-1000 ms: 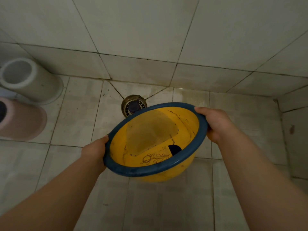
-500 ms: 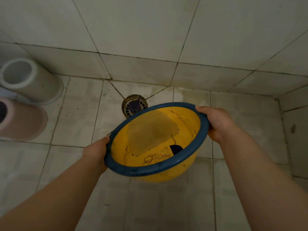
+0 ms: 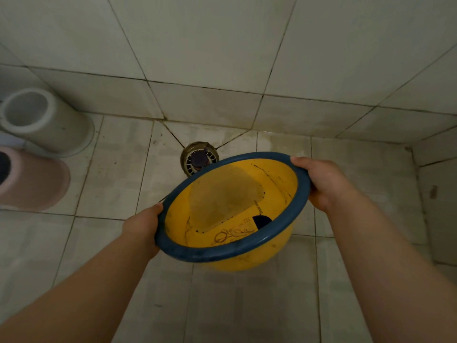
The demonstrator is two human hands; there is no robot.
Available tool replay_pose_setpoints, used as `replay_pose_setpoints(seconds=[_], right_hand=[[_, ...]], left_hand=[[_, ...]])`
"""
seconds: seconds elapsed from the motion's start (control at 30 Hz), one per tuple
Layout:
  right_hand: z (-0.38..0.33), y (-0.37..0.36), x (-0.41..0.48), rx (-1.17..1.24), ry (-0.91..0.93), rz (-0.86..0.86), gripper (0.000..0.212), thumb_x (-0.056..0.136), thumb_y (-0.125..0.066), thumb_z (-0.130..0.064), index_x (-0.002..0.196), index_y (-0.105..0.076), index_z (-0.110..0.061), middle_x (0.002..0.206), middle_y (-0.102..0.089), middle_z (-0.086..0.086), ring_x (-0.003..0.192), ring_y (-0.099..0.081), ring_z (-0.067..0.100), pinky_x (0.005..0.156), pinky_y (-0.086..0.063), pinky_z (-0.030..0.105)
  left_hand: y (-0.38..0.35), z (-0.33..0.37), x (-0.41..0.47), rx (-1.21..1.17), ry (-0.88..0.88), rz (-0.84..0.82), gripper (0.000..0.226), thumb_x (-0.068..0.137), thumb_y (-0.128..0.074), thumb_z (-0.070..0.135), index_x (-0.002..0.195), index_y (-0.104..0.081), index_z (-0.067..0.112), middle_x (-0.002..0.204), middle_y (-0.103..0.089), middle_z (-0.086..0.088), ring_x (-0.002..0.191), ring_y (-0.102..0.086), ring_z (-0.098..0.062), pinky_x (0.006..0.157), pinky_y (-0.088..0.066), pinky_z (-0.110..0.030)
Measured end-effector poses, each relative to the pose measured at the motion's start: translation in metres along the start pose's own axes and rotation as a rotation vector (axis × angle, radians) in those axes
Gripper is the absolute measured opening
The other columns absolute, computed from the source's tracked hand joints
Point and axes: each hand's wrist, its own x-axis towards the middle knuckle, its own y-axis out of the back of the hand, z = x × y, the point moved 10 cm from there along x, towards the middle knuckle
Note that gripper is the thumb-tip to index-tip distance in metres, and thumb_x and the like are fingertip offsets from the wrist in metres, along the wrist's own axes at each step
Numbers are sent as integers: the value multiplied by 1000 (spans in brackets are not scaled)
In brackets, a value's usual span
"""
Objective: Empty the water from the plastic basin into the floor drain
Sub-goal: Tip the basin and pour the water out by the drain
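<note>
A yellow plastic basin (image 3: 277,258) with a blue rim is held above the tiled floor, tilted down toward the far left. Murky water (image 3: 225,196) pools against its far inner wall, just below the rim. My left hand (image 3: 142,226) grips the near-left rim and my right hand (image 3: 321,181) grips the far-right rim. The round floor drain (image 3: 197,157) lies in the floor just beyond the basin's far edge, partly hidden by the rim.
A white cylindrical container (image 3: 44,120) and a pink one (image 3: 34,184) stand on the floor at the left. The tiled wall (image 3: 222,58) rises right behind the drain, with another wall (image 3: 440,194) at the right.
The basin has stayed nearly still, shifting only slightly. The water has stayed pooled against its far wall. Both hands keep the same grip.
</note>
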Motion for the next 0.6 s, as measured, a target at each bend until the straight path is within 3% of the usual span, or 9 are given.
replay_pose_setpoints(seconds=[0.13,0.4,0.6], right_hand=[[0,1,1,-1,4,2,14,85,-61,-16,92,-64,-4,84,-67,11,73,-64,23,65,-53,32],[-1,0,0,8,7,-4,13,85,-62,-16,91,-64,-5,85,-67,11,73,-64,23,64,-53,32],[-2,0,0,18,5,-15,15,85,-61,-16,93,-64,-4,85,-67,12,73,-63,23,64,-53,32]], left_hand=[[-8,0,-7,-11,16,-41,54,100,-36,35,147,-33,8,150,-40,-11,136,-39,-32,115,-28,-43],[0,2,-8,29,5,-8,56,98,-41,38,146,-36,9,148,-44,-11,134,-42,-32,112,-32,-45],[-11,0,-13,17,19,-70,55,101,-33,38,148,-31,11,152,-38,-11,138,-37,-31,115,-27,-42]])
